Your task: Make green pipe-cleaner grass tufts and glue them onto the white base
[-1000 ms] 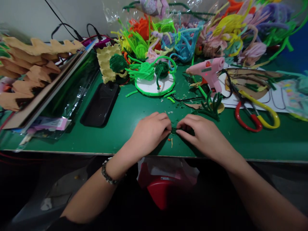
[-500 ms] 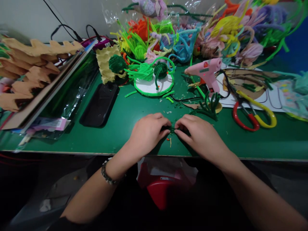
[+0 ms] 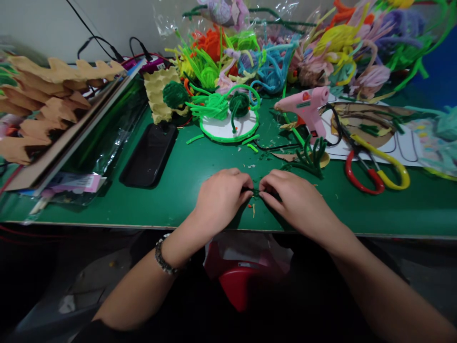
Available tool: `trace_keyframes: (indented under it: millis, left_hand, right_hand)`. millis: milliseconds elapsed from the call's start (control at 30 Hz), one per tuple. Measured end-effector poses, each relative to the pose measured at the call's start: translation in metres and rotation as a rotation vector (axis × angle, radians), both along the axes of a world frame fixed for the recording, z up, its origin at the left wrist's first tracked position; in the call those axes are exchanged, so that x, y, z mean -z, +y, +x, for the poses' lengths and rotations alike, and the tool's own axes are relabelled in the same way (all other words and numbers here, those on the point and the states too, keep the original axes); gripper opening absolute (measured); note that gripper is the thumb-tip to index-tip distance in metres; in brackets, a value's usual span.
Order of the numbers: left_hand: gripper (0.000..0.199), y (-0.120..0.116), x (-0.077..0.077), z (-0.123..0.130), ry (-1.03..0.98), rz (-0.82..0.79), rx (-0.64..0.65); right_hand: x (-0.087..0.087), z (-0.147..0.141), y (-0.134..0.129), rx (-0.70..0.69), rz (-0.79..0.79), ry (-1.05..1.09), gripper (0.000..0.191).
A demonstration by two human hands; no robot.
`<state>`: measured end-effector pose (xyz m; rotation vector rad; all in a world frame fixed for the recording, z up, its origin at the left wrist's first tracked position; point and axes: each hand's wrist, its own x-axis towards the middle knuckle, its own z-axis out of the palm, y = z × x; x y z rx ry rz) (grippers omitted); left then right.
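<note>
My left hand [image 3: 222,197] and my right hand [image 3: 293,199] face each other low over the green table, their fingertips a small gap apart. Between them runs a short dark green piece [image 3: 256,192], pinched at both ends; it blends with the tabletop. An orange bit and a thin yellowish scrap [image 3: 253,210] lie just below the fingertips. Beyond my hands stands a white disc [image 3: 221,129] edged in bright green pipe cleaner, with green bundles on it. A dark green pipe-cleaner piece [image 3: 311,159] lies past my right hand.
Right of the disc are a pink glue gun [image 3: 307,108] and red-and-yellow scissors [image 3: 378,166]. A black phone case [image 3: 149,155] lies left, beside cardboard and plastic packets [image 3: 85,183]. Colourful pipe-cleaner bundles [image 3: 274,66] fill the back. The table's front edge [image 3: 107,226] runs below my wrists.
Both hands keep nearly the same pose and place. My left wrist with its bracelet has shifted very slightly to the right.
</note>
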<state>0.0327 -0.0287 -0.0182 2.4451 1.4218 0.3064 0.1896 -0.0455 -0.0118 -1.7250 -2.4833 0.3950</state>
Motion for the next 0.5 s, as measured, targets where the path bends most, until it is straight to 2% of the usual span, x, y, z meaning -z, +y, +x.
trace_keyframes:
  millis: [133, 367, 500]
  left_hand:
    - [0.010, 0.0013, 0.0021, -0.0014, -0.008, 0.046, 0.016]
    - [0.014, 0.0046, 0.0033, -0.0024, -0.002, 0.043, 0.099]
    - [0.021, 0.0058, 0.0040, -0.0018, 0.012, 0.030, 0.101]
  right_hand:
    - [-0.0011, -0.0010, 0.0005, -0.030, 0.008, -0.032, 0.008]
    - [-0.0024, -0.0029, 0.0010, -0.036, 0.020, -0.087, 0.009]
    - [-0.0019, -0.0034, -0.0001, -0.037, 0.042, -0.091, 0.009]
